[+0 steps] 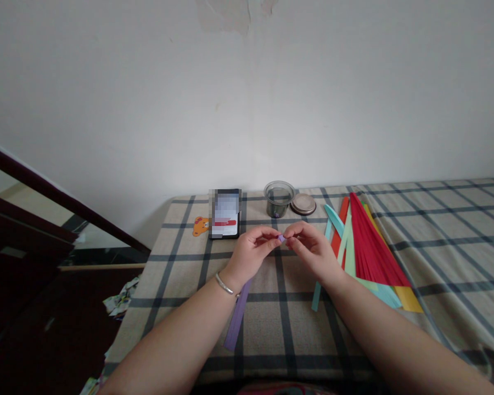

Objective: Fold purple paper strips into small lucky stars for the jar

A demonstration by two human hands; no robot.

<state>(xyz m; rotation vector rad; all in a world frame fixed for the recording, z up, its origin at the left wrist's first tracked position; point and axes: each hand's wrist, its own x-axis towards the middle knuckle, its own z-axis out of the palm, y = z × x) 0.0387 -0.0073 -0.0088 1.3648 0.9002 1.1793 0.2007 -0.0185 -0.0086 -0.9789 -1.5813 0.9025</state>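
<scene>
A small folded piece of purple paper (281,238) is pinched between the fingertips of both hands, above the checked cloth. My left hand (254,248) closes on it from the left, thumb and fingers together. From the right, the fingertips of my right hand (308,247) press on its other edge. Part of the paper is hidden by the fingers. Purple paper strips (235,323) lie on the cloth under my left wrist, partly covered by it. A clear plastic cup (279,200) stands just beyond my hands, with a small purple piece low at its front.
A phone or tablet (224,215) leans behind my left hand, beside an orange bear cutout (199,226). A round lid (303,204) lies right of the cup. Fanned red paper strips (372,247) and other coloured strips lie at the right on the checked cloth (181,274). A wall rises behind.
</scene>
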